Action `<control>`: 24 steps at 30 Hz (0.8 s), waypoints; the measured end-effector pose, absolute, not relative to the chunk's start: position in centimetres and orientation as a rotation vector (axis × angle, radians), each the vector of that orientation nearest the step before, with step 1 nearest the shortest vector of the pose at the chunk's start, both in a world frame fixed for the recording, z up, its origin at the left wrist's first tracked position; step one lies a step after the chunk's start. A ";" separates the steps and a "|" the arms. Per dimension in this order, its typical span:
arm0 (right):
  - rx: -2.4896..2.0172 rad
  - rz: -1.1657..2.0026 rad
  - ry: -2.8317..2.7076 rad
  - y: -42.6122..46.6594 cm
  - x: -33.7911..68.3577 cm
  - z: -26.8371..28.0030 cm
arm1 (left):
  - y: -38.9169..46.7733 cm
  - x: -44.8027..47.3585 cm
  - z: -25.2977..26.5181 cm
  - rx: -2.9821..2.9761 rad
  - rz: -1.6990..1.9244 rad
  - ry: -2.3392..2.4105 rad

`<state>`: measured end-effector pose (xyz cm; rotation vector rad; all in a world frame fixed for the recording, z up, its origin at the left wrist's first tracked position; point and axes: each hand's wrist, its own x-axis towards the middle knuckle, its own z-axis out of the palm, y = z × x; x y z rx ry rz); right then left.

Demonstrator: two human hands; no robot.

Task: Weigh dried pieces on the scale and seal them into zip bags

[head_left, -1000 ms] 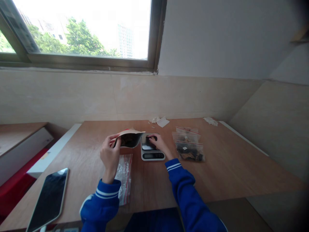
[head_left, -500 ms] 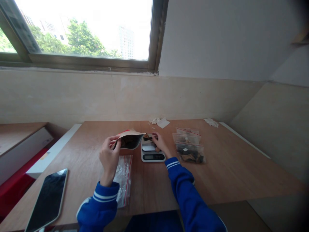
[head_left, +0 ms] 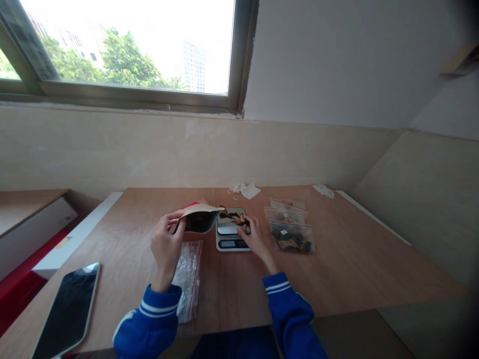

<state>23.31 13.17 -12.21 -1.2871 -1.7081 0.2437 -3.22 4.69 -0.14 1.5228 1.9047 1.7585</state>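
My left hand (head_left: 167, 243) is closed on the edge of a paper pouch (head_left: 202, 208), held tilted with its dark mouth facing me. The pouch sits just left of a small digital scale (head_left: 221, 243), whose display is lit. Curled dried brown pieces (head_left: 234, 217), dark with tan patches, lie on the scale's plate; their exact kind is unclear. My right hand (head_left: 256, 240) is at the plate's right edge, thumb and fingers around a dried piece there. Below the pouch, clear zip bags (head_left: 189, 279) with red seams lie flat.
Right of the scale lie filled zip bags (head_left: 292, 238) with dark pieces and small labels. A phone (head_left: 69, 309) rests at the left front. White scraps (head_left: 250, 190) lie at the back, and crumpled white paper (head_left: 324, 190) farther right. The wooden table (head_left: 355, 259) meets a tiled wall.
My right hand has moved from over the middle of the plate to its right edge, uncovering more dried pieces. The scale's display has lit up. My left hand still holds the pouch.
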 end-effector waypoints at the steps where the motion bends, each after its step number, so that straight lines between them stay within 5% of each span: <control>1: -1.299 0.234 -1.735 12.8 23.1 -12.4 | 4.7 -3.2 -0.2 1.524 1.755 1.909; 24: -1.388 0.279 -1.508 17.6 22.4 -12.5 | 4.5 -3.1 -0.2 1.508 1.740 1.885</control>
